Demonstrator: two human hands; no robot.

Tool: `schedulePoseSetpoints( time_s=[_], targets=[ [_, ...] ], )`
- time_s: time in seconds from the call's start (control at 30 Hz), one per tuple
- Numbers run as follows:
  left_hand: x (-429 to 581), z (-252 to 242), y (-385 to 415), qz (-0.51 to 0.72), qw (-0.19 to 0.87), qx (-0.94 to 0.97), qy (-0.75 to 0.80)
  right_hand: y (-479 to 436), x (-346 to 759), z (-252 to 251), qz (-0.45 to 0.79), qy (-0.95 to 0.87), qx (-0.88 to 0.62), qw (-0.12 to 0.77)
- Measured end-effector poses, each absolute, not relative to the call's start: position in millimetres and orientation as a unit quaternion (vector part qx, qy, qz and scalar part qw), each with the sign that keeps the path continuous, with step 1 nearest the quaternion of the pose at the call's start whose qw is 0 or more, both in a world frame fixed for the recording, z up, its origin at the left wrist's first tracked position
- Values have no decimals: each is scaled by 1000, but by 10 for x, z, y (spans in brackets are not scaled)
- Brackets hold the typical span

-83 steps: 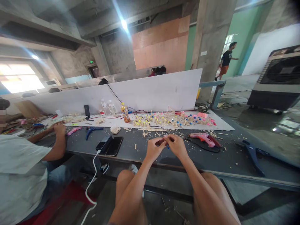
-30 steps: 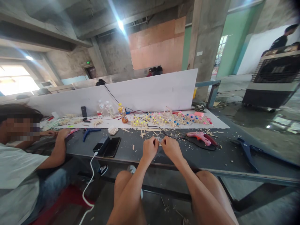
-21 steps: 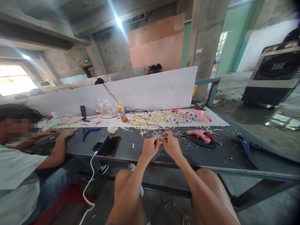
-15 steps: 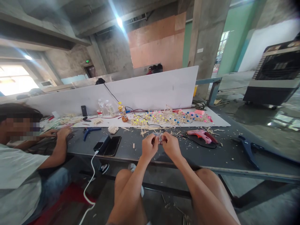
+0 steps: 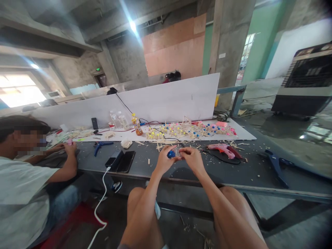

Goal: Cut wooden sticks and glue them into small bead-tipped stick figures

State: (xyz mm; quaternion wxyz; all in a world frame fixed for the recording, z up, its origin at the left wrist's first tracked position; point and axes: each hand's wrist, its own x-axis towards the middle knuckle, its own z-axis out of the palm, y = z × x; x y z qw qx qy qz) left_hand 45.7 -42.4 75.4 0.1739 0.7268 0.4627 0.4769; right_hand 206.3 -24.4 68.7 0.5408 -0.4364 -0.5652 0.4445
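Note:
My left hand [image 5: 164, 159] and my right hand [image 5: 191, 158] meet over the dark table [image 5: 181, 169], just in front of my knees. Both are closed in a pinch around one small item [image 5: 173, 153] with a blue part on its left and a pale, clear part on its right. The left fingers grip the blue end and the right fingers hold the clear end. What the item is I cannot make out. Loose wooden sticks [image 5: 162, 145] lie scattered on the table just beyond my hands.
A pink glue gun [image 5: 223, 150] with a black cord lies to the right, blue cutters [image 5: 276, 166] farther right. Two phones [image 5: 121, 160] lie left. Stick-and-ball models [image 5: 186, 130] line the white board [image 5: 243, 136]. A seated person [image 5: 28, 180] works at far left.
My hands stayed together and lifted slightly off the table. A blue part now shows between my left fingers. The neighbour leaned in and moved a hand along the table.

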Motion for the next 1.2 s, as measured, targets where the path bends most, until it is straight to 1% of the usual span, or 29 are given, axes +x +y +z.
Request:
schedulePoseSetpoints(
  time_s=[0.13,0.27,0.47,0.57,0.67,0.73,0.83,1.0,1.07,1.13,1.2],
  targets=[
    [449,758,-425,487,132,725,468,-248,2085,690,410,-617,-449,500],
    [425,763,-416,484,147,725,467,-228,2102,657,406,-654,-445,459],
    [382,745,-404,440,192,749,457,-165,2051,567,502,-628,-377,460],
    [409,750,-429,440,204,751,449,-146,2017,541,547,-619,-343,447],
    [460,751,-454,461,213,739,443,-157,1971,522,546,-645,-327,424],
    [491,737,-459,472,201,734,446,-176,1937,512,521,-668,-334,414],
    [524,694,-447,478,176,724,465,-202,1900,508,448,-699,-364,422],
    [537,667,-434,499,189,675,510,-237,1888,549,324,-721,-408,457],
    [523,691,-436,486,188,699,489,-242,1891,562,328,-702,-419,473],
    [500,709,-432,475,193,724,460,-232,1892,560,370,-681,-412,479],
    [476,701,-415,490,218,710,456,-206,1890,545,408,-667,-398,481]
  ],
)
